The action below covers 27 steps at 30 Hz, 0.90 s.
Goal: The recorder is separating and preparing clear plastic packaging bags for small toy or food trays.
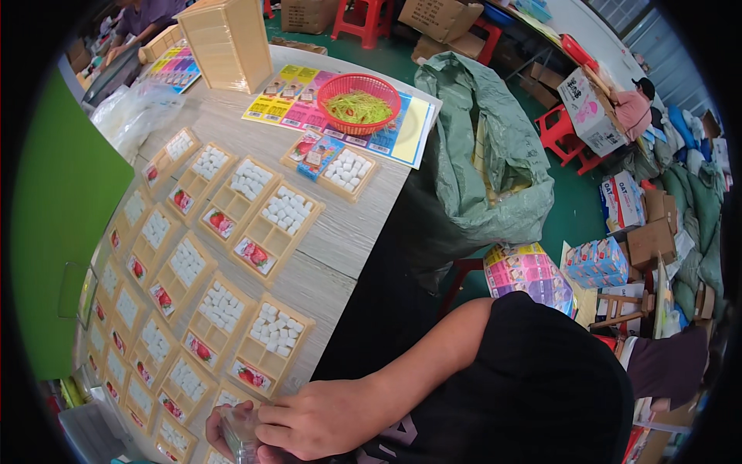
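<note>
At the table's near edge, my right hand (321, 417) is curled over a clear plastic box (241, 433), its fingers on the box's side. My left hand (218, 430) grips the same box from the other side; only some of its fingers show, the rest being behind the box or cut off by the lower edge. What the box contains, if anything, I cannot make out. Just beyond my hands lies a pale wood-coloured tray (272, 363) with small white chunks in one compartment and a strawberry-picture packet (252, 377) in another.
Several similar trays (220, 305) stand in rows on the grey table (328, 259). At its far end are a red basket (358, 131) with yellow-green strips, printed sheets (270, 108) and a tall stack of trays (228, 46). A green sack (471, 155) stands beside the table; a person (635, 108) sits beyond.
</note>
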### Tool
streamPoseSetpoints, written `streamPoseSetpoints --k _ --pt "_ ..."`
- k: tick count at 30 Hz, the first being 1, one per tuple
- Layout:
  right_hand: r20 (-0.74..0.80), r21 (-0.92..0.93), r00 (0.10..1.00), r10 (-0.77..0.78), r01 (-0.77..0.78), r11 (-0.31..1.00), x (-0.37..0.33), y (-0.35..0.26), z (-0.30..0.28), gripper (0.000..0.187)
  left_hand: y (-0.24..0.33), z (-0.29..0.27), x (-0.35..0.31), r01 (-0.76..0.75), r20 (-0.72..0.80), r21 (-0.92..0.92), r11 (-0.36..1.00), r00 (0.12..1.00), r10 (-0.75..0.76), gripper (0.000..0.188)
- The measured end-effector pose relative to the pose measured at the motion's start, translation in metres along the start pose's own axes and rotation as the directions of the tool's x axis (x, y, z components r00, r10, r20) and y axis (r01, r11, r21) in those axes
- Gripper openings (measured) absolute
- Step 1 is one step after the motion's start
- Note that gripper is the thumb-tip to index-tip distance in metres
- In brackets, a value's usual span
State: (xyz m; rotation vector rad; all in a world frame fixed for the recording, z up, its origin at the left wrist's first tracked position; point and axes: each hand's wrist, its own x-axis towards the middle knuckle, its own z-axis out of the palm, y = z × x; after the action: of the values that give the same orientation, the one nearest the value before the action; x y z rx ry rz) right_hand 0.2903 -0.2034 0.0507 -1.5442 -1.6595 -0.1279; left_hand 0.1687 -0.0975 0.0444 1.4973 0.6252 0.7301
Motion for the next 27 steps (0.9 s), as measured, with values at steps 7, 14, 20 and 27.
streamPoseSetpoints --k 7,14,20,27 --pt "0.061 0.116 0.995 0.081 -0.087 0.989 0.004 -0.007 0.0 0.028 -0.022 -0.024 0.0 -0.052 0.027 -0.073 0.996 0.998 0.054 0.074" --pt "0.064 0.182 0.99 0.129 -0.138 0.973 -0.001 -0.01 0.013 0.028 -0.03 -0.03 -0.006 -0.047 -0.003 -0.064 0.997 0.999 0.047 0.076" --pt "0.101 0.195 0.988 0.119 -0.138 0.971 0.004 -0.011 0.006 0.028 -0.019 -0.019 -0.006 -0.022 -0.011 -0.154 0.988 1.0 0.02 0.072" --pt "0.207 0.344 0.965 0.163 -0.227 0.911 0.003 -0.009 -0.002 0.042 0.0 -0.016 -0.015 0.057 0.062 -0.217 0.975 0.997 -0.044 0.052"
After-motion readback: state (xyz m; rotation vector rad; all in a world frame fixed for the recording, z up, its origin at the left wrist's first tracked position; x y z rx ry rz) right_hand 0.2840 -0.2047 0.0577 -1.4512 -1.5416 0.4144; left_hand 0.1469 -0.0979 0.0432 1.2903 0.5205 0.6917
